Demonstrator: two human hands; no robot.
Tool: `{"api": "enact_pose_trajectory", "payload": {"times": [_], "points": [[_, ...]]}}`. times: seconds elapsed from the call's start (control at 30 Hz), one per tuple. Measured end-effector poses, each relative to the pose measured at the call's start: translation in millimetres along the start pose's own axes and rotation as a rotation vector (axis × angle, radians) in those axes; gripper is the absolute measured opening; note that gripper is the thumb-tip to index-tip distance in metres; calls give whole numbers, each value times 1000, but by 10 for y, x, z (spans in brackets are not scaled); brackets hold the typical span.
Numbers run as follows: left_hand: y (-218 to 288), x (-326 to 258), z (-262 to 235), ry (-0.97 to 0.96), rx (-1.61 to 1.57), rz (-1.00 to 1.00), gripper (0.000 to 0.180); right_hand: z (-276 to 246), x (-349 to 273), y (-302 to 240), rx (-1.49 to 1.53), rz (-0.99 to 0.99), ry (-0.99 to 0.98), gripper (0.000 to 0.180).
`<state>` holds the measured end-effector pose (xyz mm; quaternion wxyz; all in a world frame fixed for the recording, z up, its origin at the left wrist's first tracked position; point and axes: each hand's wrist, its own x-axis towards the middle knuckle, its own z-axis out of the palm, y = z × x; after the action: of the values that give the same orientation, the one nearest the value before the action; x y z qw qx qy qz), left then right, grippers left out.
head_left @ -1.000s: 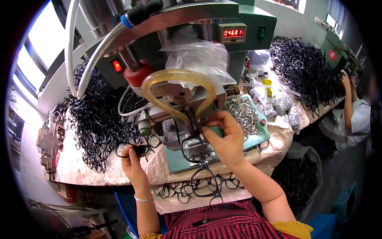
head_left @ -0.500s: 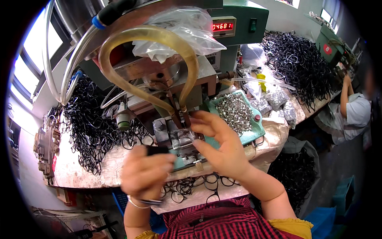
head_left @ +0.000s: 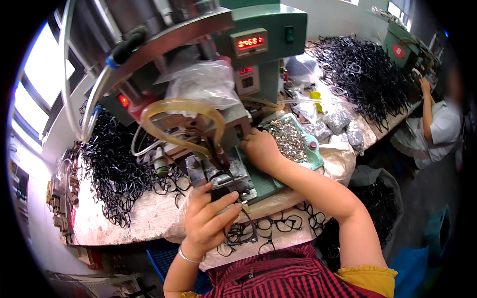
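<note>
My left hand [head_left: 208,221] is shut on a black eyeglass frame [head_left: 242,234], held just in front of the table edge, below the machine's work fixture [head_left: 226,174]. My right hand [head_left: 261,149] reaches forward to the near corner of a green tray [head_left: 314,155] filled with small silvery metal parts [head_left: 288,139]. Its fingertips point away from me and are hidden, so I cannot tell whether they pinch anything. A green press machine [head_left: 268,30] with red number displays stands over the fixture. A yellowish hose [head_left: 184,107] loops in front of it.
A big heap of black eyeglass frames [head_left: 114,169] lies on the table's left, another heap [head_left: 362,69] at the back right. Clear bags of metal parts [head_left: 338,119] sit beside the tray. More frames [head_left: 283,224] lie on my lap. Another person [head_left: 439,124] works at the far right.
My left hand came in from the left of the table to the front, now holding a frame. My right hand left the fixture and moved right to the parts tray.
</note>
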<state>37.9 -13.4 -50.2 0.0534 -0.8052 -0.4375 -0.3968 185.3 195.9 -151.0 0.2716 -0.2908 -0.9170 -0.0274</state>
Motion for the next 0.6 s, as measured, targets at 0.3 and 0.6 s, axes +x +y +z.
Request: {"api": "enact_pose_trajectory", "payload": {"times": [0.3, 0.6], "points": [[-20, -827, -54, 328, 82, -456, 43, 313, 156, 38, -19, -52, 34, 6], [-1292, -718, -1241, 301, 685, -593, 11, -748, -252, -107, 441, 382, 251, 13]]}}
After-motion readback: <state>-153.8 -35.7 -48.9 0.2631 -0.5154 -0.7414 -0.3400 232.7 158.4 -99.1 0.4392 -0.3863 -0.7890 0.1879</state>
